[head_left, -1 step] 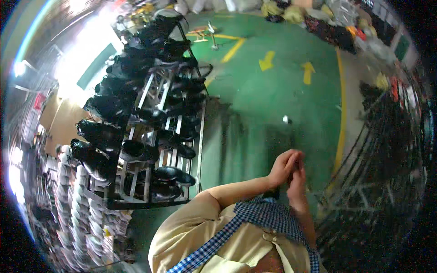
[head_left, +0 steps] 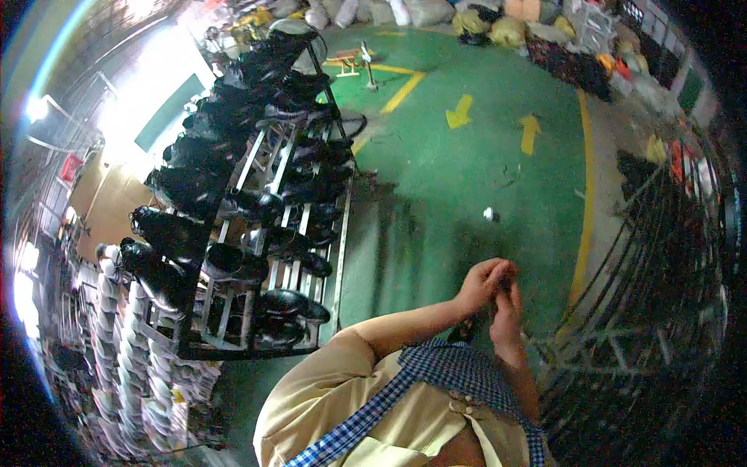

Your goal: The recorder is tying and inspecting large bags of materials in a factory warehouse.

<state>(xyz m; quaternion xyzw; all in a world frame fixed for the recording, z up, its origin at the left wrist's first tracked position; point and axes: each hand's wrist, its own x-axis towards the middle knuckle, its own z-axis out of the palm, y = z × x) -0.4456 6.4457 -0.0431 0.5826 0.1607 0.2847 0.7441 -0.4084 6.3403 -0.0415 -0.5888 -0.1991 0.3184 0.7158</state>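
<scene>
In front of my checked apron [head_left: 459, 370], my left hand [head_left: 484, 283] and my right hand [head_left: 507, 311] meet, touching each other. The left one is bent inward at the wrist, its fingers pressed together against the right fingers. Both look closed; whether anything small lies between them is hidden. Left of my hands and apart from them stands a metal rack [head_left: 339, 257], loaded with several tiers of black shoes [head_left: 292, 305].
The green floor [head_left: 436, 179] bears yellow arrows [head_left: 531, 134] and a yellow line [head_left: 587, 194]. A small white scrap [head_left: 489, 213] lies ahead. Dark racking [head_left: 622, 265] lines the right side; sacks [head_left: 510, 31] lie at the back. Stacked pale pieces [head_left: 128, 366] stand lower left.
The floor markings and white scrap sit slightly lower in the picture, and the view is sharper. My hands stay together in nearly the same place.
</scene>
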